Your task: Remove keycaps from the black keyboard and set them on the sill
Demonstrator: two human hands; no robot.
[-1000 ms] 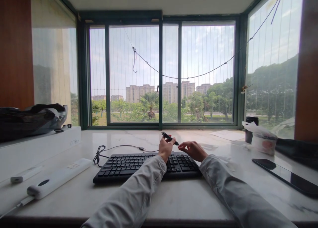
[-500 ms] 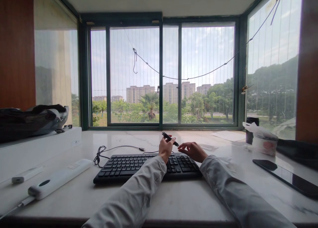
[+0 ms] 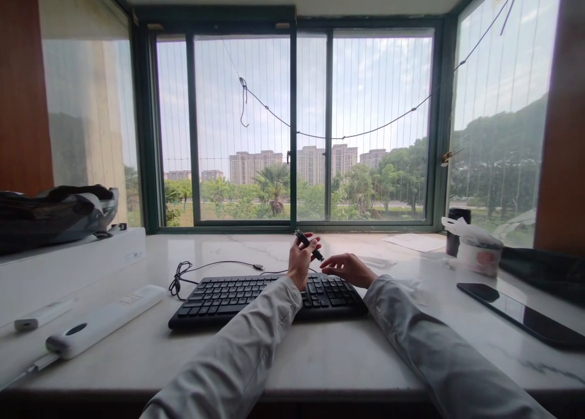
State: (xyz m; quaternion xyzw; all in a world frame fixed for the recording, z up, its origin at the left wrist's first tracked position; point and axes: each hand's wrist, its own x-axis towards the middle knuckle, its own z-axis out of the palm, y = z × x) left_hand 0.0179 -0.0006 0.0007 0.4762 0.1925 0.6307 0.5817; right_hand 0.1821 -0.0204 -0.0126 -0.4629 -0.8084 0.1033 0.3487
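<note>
A: Left hand (image 3: 300, 262) is up above the far edge of the black keyboard (image 3: 256, 294), grip clenched around a black pen (image 3: 308, 246). The pen sits tilted, its upper end toward the window, its lower tip pointing down to the right.

B: And the right hand (image 3: 350, 268)?

A: Just beside that lower tip, fingers spread loose, grip released, holding nothing. It hovers over the keyboard's right end; whether a fingertip touches the pen, I cannot tell.

B: What's around them on the tabletop (image 3: 320, 364)?

A: The keyboard's cable (image 3: 214, 265) curls off to the left in a bundle. Further left lies a long white device (image 3: 103, 320), with a white box (image 3: 68, 267) behind it and a dark bag (image 3: 55, 212) on top of that. To the right lies a dark phone (image 3: 521, 314), screen up, and near the window a white container (image 3: 478, 254) beside a dark cup (image 3: 457, 231).
</note>
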